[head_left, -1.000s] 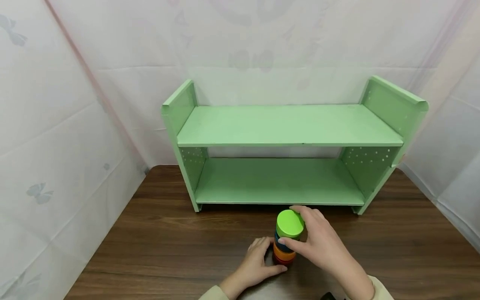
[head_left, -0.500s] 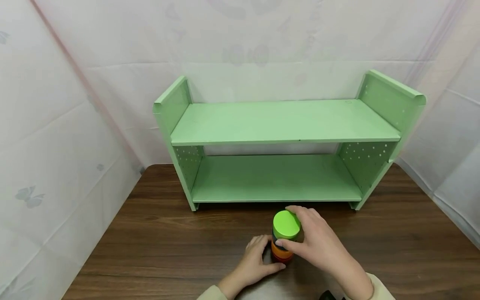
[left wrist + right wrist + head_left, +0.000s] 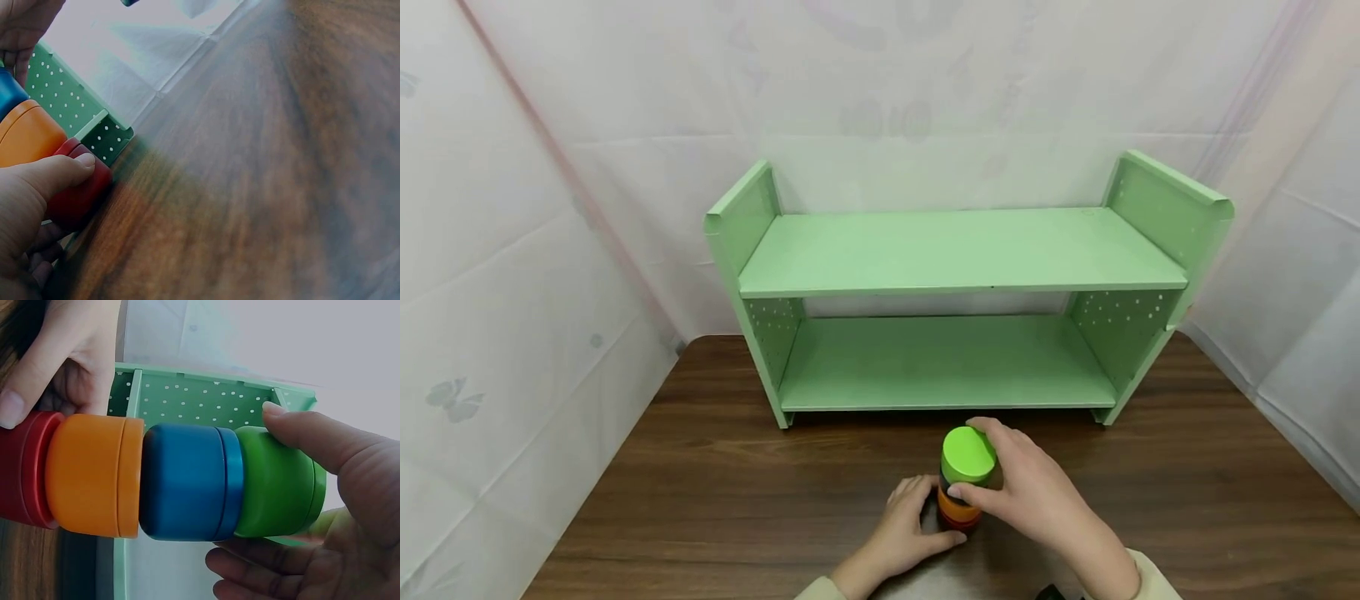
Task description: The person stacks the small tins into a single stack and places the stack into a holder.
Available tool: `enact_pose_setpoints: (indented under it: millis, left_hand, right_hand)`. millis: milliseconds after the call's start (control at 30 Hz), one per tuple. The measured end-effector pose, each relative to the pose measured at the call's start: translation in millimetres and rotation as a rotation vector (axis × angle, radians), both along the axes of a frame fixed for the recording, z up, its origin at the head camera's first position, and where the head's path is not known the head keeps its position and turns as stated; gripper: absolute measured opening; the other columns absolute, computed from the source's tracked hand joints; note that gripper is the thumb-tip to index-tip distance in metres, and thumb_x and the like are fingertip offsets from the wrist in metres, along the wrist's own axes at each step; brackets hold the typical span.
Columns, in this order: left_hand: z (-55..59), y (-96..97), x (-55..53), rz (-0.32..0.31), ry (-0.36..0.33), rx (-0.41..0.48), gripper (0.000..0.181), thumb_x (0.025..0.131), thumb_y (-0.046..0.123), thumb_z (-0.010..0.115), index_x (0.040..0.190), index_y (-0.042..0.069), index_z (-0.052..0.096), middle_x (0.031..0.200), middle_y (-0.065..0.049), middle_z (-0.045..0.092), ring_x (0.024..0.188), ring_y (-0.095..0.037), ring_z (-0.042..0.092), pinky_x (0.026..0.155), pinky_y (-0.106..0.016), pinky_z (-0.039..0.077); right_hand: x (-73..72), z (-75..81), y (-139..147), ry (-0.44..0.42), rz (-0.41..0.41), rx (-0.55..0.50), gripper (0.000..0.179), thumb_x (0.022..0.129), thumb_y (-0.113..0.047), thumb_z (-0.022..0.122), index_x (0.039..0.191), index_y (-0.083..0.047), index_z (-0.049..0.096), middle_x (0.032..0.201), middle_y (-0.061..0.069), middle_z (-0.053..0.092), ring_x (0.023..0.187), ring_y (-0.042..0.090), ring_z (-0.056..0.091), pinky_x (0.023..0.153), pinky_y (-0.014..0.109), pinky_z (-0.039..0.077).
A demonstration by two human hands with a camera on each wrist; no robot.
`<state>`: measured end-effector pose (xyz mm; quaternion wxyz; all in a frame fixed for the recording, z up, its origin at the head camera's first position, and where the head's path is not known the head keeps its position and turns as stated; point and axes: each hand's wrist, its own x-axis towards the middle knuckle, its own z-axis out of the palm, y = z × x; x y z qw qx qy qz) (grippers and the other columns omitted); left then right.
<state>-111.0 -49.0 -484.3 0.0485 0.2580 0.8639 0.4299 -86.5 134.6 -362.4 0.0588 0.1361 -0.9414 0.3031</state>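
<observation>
head: black object [image 3: 1049,593], cropped, unidentifiable | right wrist: red jar [image 3: 28,478], cropped

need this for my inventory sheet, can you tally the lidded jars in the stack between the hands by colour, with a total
Green lidded jar: 1
Blue lidded jar: 1
Orange lidded jar: 1
Red lidded jar: 1
Total: 4

Red jar [image 3: 19,475], orange jar [image 3: 94,475], blue jar [image 3: 187,484], green jar [image 3: 278,484] (bottom to top) stand stacked upright on the table [image 3: 737,500].
</observation>
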Motion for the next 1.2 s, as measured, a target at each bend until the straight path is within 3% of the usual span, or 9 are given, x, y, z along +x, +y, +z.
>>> enact_pose_setpoints:
  millis: [567,833,1200]
  left_hand:
    - [-3.1,-7.9,1.4,0.023,-0.031,0.017,0.054,0.080,0.043,0.074,0.123,0.016,0.054,0.123,0.001,0.059,0.116,-0.021,0.047,0.096,-0.051,0.037]
    - [-3.2,-7.6,1.9,-0.002,-0.036,0.022,0.052,0.081,0.042,0.074,0.123,0.018,0.054,0.122,0.002,0.058,0.116,-0.019,0.047,0.096,-0.048,0.039]
    - [-1.9,-2.0,1.5,-0.011,-0.023,0.009,0.053,0.081,0.041,0.074,0.125,0.018,0.054,0.123,0.005,0.058,0.117,-0.017,0.047,0.098,-0.049,0.038]
  right_hand:
    - [0.3,-3.9,-9.9,0.040,0.021,0.004,0.070,0.074,-0.036,0.081,0.132,-0.010,0.050,0.113,0.006,0.062,0.097,0.019,0.059,0.076,0.038,0.050]
    - [0.8,-5.8,-7.7,-0.047,0.018,-0.003,0.092,0.071,-0.035,0.084,0.146,-0.015,0.033,0.118,0.010,0.060,0.103,0.024,0.060,0.075,0.040,0.051]
    - [5.4,-4.3,3.2,-0.071,-0.011,0.032,0.094,0.070,-0.041,0.083,0.147,-0.020,0.032,0.129,0.013,0.056,0.112,0.031,0.057,0.081,0.048,0.050]
